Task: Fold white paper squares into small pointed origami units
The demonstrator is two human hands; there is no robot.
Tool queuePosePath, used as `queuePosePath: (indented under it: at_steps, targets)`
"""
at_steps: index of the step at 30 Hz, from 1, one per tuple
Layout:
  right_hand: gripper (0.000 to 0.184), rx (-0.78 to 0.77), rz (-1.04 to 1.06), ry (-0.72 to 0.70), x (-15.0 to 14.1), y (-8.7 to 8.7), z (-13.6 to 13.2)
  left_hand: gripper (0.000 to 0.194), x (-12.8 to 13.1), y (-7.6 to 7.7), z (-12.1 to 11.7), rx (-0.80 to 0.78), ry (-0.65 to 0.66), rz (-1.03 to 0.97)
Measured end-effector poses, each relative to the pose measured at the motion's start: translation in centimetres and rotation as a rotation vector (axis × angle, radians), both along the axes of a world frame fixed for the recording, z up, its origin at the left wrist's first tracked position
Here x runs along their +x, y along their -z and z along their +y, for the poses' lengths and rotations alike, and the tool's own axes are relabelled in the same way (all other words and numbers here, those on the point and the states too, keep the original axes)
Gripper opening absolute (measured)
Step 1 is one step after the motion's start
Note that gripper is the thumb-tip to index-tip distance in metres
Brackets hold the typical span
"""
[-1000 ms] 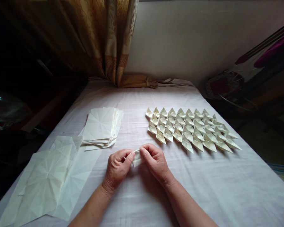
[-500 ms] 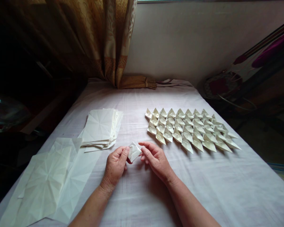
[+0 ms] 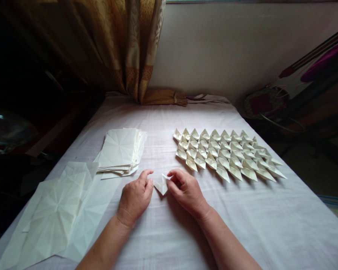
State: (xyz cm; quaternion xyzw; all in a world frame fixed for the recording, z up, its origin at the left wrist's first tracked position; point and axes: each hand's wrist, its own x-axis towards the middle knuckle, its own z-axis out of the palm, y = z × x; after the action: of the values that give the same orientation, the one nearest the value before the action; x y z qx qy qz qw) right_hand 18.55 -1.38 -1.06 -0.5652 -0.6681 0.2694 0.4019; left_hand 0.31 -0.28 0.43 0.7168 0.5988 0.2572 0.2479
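White folded paper: right fingers pinch edge; left fingers, beside paper, parted; one-sided hold could let folds loosen.

A gold-patterned fabric curtain hangs at eleven o'clock, beside a plain greyish-white wall at one. A thin bright strip of light tops the wall. Pale lilac cloth spreads across the centre; dark shadow fills nine o'clock.

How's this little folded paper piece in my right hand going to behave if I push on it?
Probably very light: the folded paper piece is small and pinched at one side by the right hand. Likely stiffer than a flat sheet, given its folds, though hard pushing could crumple its pointed corners.
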Motion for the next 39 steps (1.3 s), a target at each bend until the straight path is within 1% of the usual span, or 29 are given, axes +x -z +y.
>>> queuePosePath:
  at_steps: [2, 3, 5, 7, 10, 12, 17, 20, 24, 30, 32, 35, 37, 39]
  targets:
    - [0.007, 0.080, -0.143, -0.006, 0.1, 0.2, 0.1, 0.026, -0.3, 0.1, -0.1, 0.194, 0.025, 0.125]
    - [0.007, 0.104, -0.186, -0.005, 0.1, 0.3, 0.1, 0.025, -0.3, 0.2, -0.2, 0.266, 0.078, 0.141]
    - [0.008, 0.133, -0.229, 0.005, 0.0, 0.5, 0.1, 0.026, -0.3, 0.4, -0.3, 0.359, 0.228, 0.153]
    - [0.010, 0.147, -0.250, 0.016, -0.1, 0.7, 0.2, 0.031, -0.2, 0.7, -0.4, 0.369, 0.344, 0.199]
    - [0.016, 0.150, -0.275, 0.015, -0.1, 0.7, 0.2, 0.037, -0.1, 1.0, -0.4, 0.309, 0.401, 0.288]
    - [0.017, 0.150, -0.298, 0.024, 0.0, 0.6, 0.1, 0.037, -0.1, 1.1, -0.5, 0.284, 0.407, 0.304]
    - [0.010, 0.155, -0.379, 0.080, 0.2, 0.7, -0.2, 0.033, 0.0, 1.2, -0.1, 0.283, 0.361, 0.254]
    - [0.008, 0.134, -0.378, 0.111, 0.2, 1.0, -0.4, 0.026, 0.2, 1.5, 0.6, 0.268, 0.316, 0.211]
    - [0.012, 0.113, -0.360, 0.132, 0.2, 1.3, -0.5, 0.016, 0.5, 1.8, 1.5, 0.238, 0.260, 0.172]
    - [0.014, 0.156, -0.438, 0.125, 0.2, 1.3, -0.5, 0.021, 0.5, 2.2, 1.8, 0.233, 0.274, 0.159]
    - [0.015, 0.205, -0.437, 0.087, 0.2, 1.0, -0.8, 0.023, 0.4, 2.4, 1.8, 0.231, 0.278, 0.166]
    - [0.020, 0.277, -0.453, -0.077, 0.4, 0.5, -1.8, 0.025, 0.3, 2.6, 1.8, 0.244, 0.274, 0.174]
    - [0.026, 0.261, -0.510, -0.189, 0.7, 0.3, -2.5, 0.026, 0.3, 2.6, 1.8, 0.251, 0.273, 0.178]
    - [0.034, 0.223, -0.577, -0.255, 1.0, 0.2, -3.1, 0.026, 0.3, 2.6, 1.8, 0.249, 0.278, 0.179]
